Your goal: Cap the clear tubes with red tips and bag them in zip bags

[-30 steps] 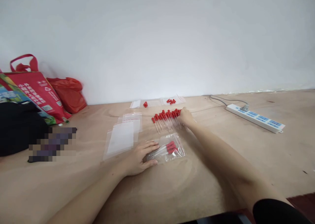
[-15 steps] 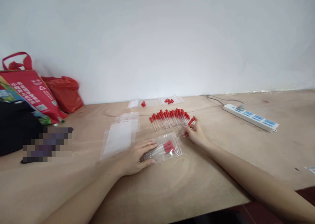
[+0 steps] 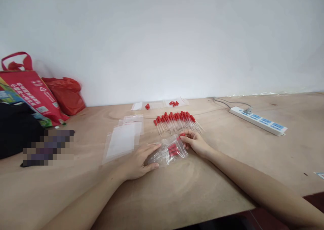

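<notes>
A clear zip bag (image 3: 164,157) lies on the table with several red-capped droppers (image 3: 173,150) inside. My left hand (image 3: 144,161) rests at the bag's left end, fingers spread, thumb on its near edge and fingertips on its far edge. At the bag's mouth on the right, my right hand (image 3: 192,142) pinches the red bulb of one dropper (image 3: 182,135), whose glass tube appears to be inside the bag. Behind the bag, a row of loose red-bulbed droppers (image 3: 174,120) is spread out.
Flat zip bags (image 3: 121,140) lie left of centre. Along the wall are bags with red bulbs (image 3: 174,103). A power strip (image 3: 258,120) with a cable is at right. Red bags (image 3: 67,95), a black item (image 3: 20,130) and a pixelated object (image 3: 48,149) are at left.
My right hand has moved left with the dropper, from beside the row to the bag's mouth, and the dropper's tube has entered the bag. My left hand has stayed in place.
</notes>
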Motion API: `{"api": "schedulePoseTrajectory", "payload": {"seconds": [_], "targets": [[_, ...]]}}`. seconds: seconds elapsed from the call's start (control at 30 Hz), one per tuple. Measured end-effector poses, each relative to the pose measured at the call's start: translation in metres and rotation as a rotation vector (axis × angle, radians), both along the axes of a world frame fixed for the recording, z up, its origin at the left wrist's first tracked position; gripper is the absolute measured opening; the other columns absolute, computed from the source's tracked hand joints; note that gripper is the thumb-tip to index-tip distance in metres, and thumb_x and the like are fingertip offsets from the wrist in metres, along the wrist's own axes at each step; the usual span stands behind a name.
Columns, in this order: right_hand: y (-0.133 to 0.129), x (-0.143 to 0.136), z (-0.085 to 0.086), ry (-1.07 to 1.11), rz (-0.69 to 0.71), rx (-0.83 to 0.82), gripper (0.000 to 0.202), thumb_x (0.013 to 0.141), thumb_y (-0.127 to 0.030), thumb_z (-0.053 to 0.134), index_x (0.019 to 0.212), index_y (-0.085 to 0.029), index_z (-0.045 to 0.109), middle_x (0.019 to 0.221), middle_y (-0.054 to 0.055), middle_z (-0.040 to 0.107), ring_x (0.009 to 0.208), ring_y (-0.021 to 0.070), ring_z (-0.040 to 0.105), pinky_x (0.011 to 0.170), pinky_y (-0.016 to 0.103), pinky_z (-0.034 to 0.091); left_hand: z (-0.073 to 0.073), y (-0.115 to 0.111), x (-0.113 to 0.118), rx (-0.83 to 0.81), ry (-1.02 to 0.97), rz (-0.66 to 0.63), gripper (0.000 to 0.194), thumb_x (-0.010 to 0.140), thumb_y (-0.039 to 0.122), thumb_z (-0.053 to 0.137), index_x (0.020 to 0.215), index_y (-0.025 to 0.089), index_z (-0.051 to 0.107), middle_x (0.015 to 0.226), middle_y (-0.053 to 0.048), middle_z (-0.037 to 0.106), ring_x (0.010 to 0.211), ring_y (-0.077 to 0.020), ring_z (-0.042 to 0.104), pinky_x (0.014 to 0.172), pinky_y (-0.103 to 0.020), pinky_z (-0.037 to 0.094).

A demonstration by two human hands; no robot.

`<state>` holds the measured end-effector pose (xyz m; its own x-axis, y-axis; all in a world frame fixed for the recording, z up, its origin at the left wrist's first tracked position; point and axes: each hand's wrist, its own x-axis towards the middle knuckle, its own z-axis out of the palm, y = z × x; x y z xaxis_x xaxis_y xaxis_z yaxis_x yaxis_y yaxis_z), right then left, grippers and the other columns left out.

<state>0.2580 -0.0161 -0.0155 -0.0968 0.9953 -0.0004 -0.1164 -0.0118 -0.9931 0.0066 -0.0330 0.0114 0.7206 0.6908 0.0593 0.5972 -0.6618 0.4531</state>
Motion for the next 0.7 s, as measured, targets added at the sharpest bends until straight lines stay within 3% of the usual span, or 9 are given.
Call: {"api": "schedulePoseTrajectory", "payload": {"seconds": [0.1,0.17,0.3,0.47,0.57,0.7], "targets": [[0.0,0.001,0.002,-0.078,0.068,0.004,0.038,0.059,-0.041,0.066,0.079,-0.018,0.044,0.057,-0.008,0.051,0.031,0.0032,0.041,0.029,0.016,0.027,-0.002,0.001,-0.001,0.005,-0.013,0.002,0.056,0.082,0.044,0.047,0.132,0.027,0.029,0.136,-0.004,0.035,0.123,-0.023,0.031,0.101,-0.042,0.028],[0.0,0.0,0.003,-0.099,0.093,0.01,0.039,0.058,-0.043,0.067,0.078,-0.019,0.042,0.056,-0.009,0.052,0.029,0.0026,0.038,0.028,0.015,0.026,-0.003,0.001,-0.001,0.01,-0.025,0.0,0.056,0.082,0.044,0.047,0.131,0.027,0.029,0.135,-0.004,0.036,0.123,-0.0234,0.032,0.101,-0.042,0.028],[-0.001,-0.002,-0.001,-0.103,0.188,0.032,0.04,0.058,-0.043,0.068,0.076,-0.019,0.041,0.06,-0.007,0.057,0.032,0.0029,0.041,0.032,0.016,0.032,-0.002,0.002,0.001,0.017,-0.022,-0.012,0.056,0.082,0.044,0.047,0.132,0.026,0.029,0.136,-0.005,0.035,0.123,-0.0232,0.032,0.101,-0.041,0.028],[0.004,-0.004,-0.013,-0.166,0.183,0.131,0.035,0.06,-0.043,0.067,0.076,-0.018,0.049,0.07,0.0,0.062,0.061,0.0115,0.059,0.053,0.022,0.046,-0.002,0.002,0.0,0.008,-0.008,0.005,0.055,0.082,0.044,0.046,0.131,0.025,0.03,0.136,-0.005,0.035,0.123,-0.0232,0.032,0.101,-0.041,0.028],[0.005,-0.007,-0.015,-0.265,0.122,0.133,0.034,0.064,-0.047,0.063,0.076,-0.016,0.058,0.067,0.002,0.064,0.059,0.0134,0.059,0.054,0.025,0.046,-0.004,0.001,-0.001,0.005,-0.002,0.017,0.055,0.082,0.044,0.046,0.131,0.024,0.03,0.135,-0.006,0.035,0.123,-0.0237,0.031,0.101,-0.041,0.028],[0.004,-0.009,-0.012,-0.344,0.233,0.154,0.036,0.073,-0.049,0.05,0.073,-0.015,0.064,0.064,0.003,0.065,0.061,0.0161,0.06,0.057,0.029,0.047,-0.003,0.001,-0.001,0.005,0.011,0.021,0.055,0.082,0.044,0.046,0.131,0.024,0.031,0.135,-0.006,0.035,0.124,-0.0235,0.031,0.101,-0.041,0.028]]}}
